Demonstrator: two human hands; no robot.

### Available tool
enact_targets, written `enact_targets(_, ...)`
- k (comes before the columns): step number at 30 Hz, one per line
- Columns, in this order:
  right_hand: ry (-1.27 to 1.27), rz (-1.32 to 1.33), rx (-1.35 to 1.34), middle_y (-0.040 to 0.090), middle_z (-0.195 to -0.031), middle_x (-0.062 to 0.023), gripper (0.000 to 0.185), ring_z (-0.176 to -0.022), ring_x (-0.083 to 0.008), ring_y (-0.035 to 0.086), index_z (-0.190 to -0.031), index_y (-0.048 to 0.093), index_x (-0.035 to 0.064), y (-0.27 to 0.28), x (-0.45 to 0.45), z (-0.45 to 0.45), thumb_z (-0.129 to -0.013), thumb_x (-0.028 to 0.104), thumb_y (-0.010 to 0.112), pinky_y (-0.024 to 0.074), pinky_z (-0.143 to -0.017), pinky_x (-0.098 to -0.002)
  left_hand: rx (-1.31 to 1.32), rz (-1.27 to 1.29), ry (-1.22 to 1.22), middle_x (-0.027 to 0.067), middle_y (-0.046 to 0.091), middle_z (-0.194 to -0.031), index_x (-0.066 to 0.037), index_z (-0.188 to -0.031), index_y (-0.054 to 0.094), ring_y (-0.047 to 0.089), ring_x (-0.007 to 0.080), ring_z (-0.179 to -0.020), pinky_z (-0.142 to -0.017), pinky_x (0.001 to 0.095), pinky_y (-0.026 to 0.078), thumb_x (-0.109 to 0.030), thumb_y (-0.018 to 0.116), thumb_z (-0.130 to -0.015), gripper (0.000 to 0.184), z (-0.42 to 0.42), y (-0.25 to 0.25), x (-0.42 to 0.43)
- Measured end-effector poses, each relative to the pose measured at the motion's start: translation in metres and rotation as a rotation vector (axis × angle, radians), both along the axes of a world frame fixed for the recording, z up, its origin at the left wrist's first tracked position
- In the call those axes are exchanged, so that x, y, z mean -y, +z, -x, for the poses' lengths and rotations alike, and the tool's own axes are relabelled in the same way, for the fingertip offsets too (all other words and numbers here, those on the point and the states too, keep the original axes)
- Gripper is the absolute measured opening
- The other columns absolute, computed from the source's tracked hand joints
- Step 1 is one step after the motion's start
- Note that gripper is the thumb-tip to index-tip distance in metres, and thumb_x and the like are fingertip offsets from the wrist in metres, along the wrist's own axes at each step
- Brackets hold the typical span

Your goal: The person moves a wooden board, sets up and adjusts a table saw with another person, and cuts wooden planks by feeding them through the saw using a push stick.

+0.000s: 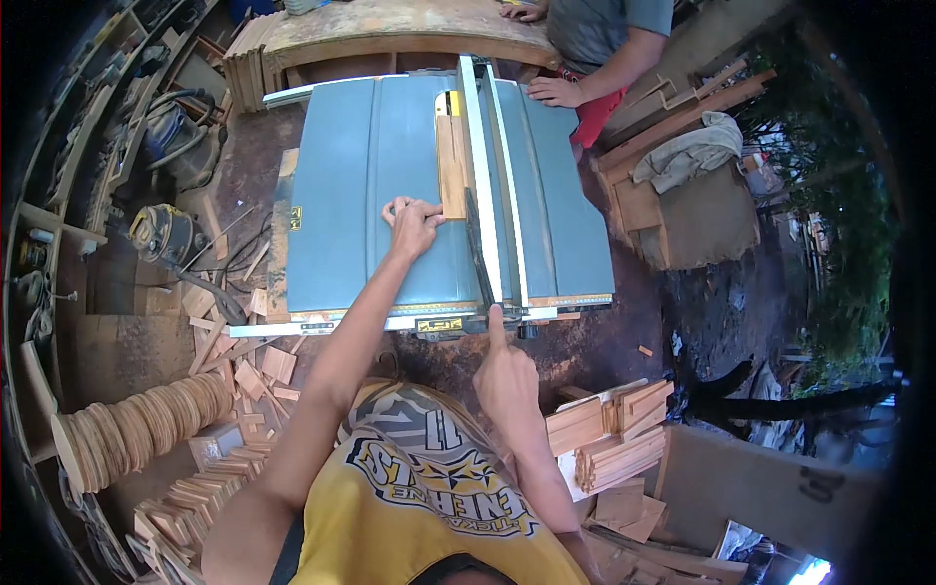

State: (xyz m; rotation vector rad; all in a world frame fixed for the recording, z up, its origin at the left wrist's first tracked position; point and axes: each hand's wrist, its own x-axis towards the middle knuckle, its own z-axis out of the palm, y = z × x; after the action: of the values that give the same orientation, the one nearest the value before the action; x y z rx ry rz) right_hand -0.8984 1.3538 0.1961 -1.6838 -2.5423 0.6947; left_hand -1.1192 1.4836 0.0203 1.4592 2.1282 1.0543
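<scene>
A narrow wooden board (pixel 451 174) lies on the blue table saw top (pixel 336 195), along the left side of the pale metal fence (pixel 480 156). My left hand (pixel 414 226) has curled fingers, and its fingertips press on the board's near left corner. A long dark push stick (pixel 479 244) meets the board's near end beside the fence. At the stick's lower end is my right hand (pixel 507 382), index finger stretched along it and the other fingers folded. A yellow-and-black marked piece (pixel 448 103) is at the board's far end; the blade cannot be made out.
Beyond the saw, a co-worker's hand (pixel 556 92) rests on the table's far right. A wooden workbench (pixel 409 34) stands behind. Stacked wood pieces (pixel 624 439) sit at lower right, round wooden discs (pixel 146 429) at lower left. A shop vacuum (pixel 166 234) stands left.
</scene>
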Motion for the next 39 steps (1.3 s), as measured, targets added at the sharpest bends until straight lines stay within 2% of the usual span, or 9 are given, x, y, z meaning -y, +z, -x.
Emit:
enact_targets(5,0.012,-0.036,-0.028,0.059,-0.064,-0.0277,0.062,-0.061,-0.042,0.062,-0.132,0.037,-0.0114,-0.001,-0.008,0.005,-0.072,-0.004,0.052,0.0499,-0.061,-0.0482,-0.13,-0.02,-0.153,0.0055,0.065,-0.102,-0.014,-0.105,0.071,0.044,0.024,-0.106,-0.103,0.0458,0.012,0.005,0.052,-0.075,0.039,0.024,-0.021,-0.009)
enact_targets(8,0.02,-0.062,-0.038,0.058,-0.063,-0.0286,0.061,-0.061,-0.0423,0.062,-0.132,0.037,-0.0114,0.002,-0.013,0.008,-0.073,-0.004,0.051,0.0499,-0.061,-0.0485,-0.135,0.01,-0.183,0.007,0.062,-0.108,-0.013,-0.107,0.07,0.043,0.0255,-0.109,-0.103,0.0426,0.016,0.008,0.048,-0.07,0.048,0.032,-0.022,-0.015)
enact_targets(11,0.027,-0.091,-0.055,0.058,-0.062,-0.0289,0.061,-0.061,-0.0427,0.062,-0.132,0.036,-0.0116,-0.001,-0.018,0.011,-0.074,-0.004,0.051,0.0499,-0.061,-0.0485,-0.027,-0.02,-0.089,0.007,0.061,-0.111,-0.011,-0.109,0.069,0.043,0.0279,-0.111,-0.102,0.0402,0.023,0.005,0.048,-0.071,0.046,0.042,-0.021,-0.017)
enact_targets(14,0.004,-0.02,-0.024,0.058,-0.063,-0.0289,0.063,-0.062,-0.0429,0.062,-0.133,0.035,-0.0115,0.005,-0.022,0.016,-0.073,-0.003,0.053,0.0501,-0.061,-0.0482,-0.094,-0.019,-0.138,0.0079,0.058,-0.117,-0.01,-0.112,0.066,0.044,0.0293,-0.112,-0.101,0.0405,0.028,0.004,0.049,-0.072,0.046,0.052,-0.02,-0.007)
enact_targets(17,0.018,-0.01,-0.026,0.059,-0.063,-0.028,0.068,-0.063,-0.0423,0.062,-0.134,0.032,-0.0126,0.004,-0.027,0.018,-0.072,0.0,0.059,0.0508,-0.061,-0.0474,-0.108,-0.025,-0.123,0.0099,0.053,-0.126,-0.011,-0.118,0.063,0.04,0.0311,-0.122,-0.107,0.0443,0.024,-0.001,0.049,-0.076,0.045,0.053,-0.019,-0.003)
enact_targets(20,0.036,0.006,-0.022,0.06,-0.064,-0.0271,0.074,-0.062,-0.0413,0.063,-0.135,0.029,-0.0144,0.001,-0.033,0.019,-0.072,0.003,0.064,0.0521,-0.059,-0.0466,-0.189,-0.047,-0.124,0.0114,0.045,-0.138,-0.01,-0.122,0.06,0.026,0.0345,-0.134,-0.113,0.045,0.014,-0.006,0.046,-0.079,0.045,0.055,-0.031,-0.022)
enact_targets(23,0.021,-0.005,-0.026,0.06,-0.064,-0.0275,0.074,-0.064,-0.0418,0.063,-0.135,0.03,-0.0128,0.002,-0.037,0.021,-0.07,0.001,0.063,0.0514,-0.06,-0.0471,-0.076,0.055,-0.135,0.0105,0.034,-0.147,-0.018,-0.128,0.056,0.012,0.0386,-0.14,-0.114,0.0503,0.004,-0.007,0.04,-0.081,0.051,0.072,-0.039,-0.075)
enact_targets(29,-0.019,-0.021,-0.009,0.058,-0.061,-0.0271,0.073,-0.062,-0.0421,0.062,-0.134,0.034,-0.011,-0.002,-0.046,0.03,-0.067,-0.004,0.061,0.0498,-0.06,-0.0464,-0.058,0.326,-0.134,0.0107,0.019,-0.153,-0.034,-0.13,0.054,0.0,0.0414,-0.141,-0.11,0.0557,-0.011,-0.01,0.038,-0.081,0.056,0.076,-0.019,-0.12)
enact_targets(39,0.0,-0.071,-0.002,0.057,-0.06,-0.027,0.063,-0.058,-0.0416,0.06,-0.132,0.037,-0.0125,-0.007,-0.063,0.039,-0.07,-0.006,0.05,0.0488,-0.058,-0.048,-0.102,0.358,-0.165,0.013,0.012,-0.155,-0.035,-0.128,0.055,-0.007,0.0424,-0.141,-0.108,0.0575,-0.014,-0.009,0.039,-0.079,0.058,0.096,-0.015,-0.135)
